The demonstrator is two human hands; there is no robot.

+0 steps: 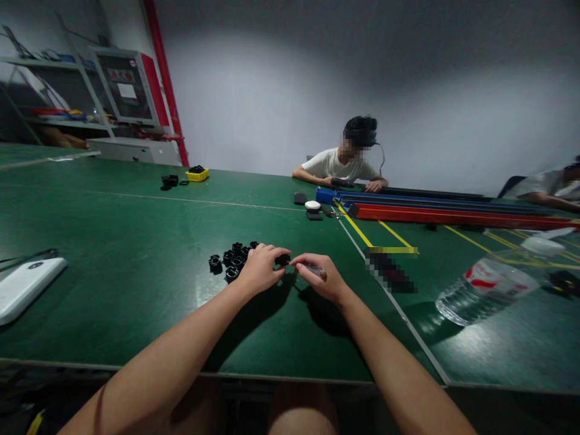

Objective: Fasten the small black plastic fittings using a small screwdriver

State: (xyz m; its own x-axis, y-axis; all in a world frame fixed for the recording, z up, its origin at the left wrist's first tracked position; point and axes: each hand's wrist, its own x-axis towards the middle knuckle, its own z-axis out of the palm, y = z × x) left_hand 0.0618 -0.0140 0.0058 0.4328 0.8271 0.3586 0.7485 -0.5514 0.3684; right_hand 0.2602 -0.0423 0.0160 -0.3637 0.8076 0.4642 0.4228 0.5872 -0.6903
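Note:
In the middle of the green table (172, 290), my left hand (263, 266) is closed on a small black part (283, 260), held between thumb and fingers. Just to its right, my right hand (321, 275) grips a slim pen-like tool (316, 269) with a brass-coloured end. The tool's tip points left at the black part; whether the two touch is too small to make out. Beside and partly behind my left hand lies a cluster of several similar black parts (232, 273), hollow in shape.
A white phone (31, 287) lies at left, a clear water bottle (487, 290) stands at right. Far back are a yellow bin (197, 175), a blue box (325, 195) and long red rails (430, 214). A co-worker (347, 160) sits opposite; another person (548, 184) is far right.

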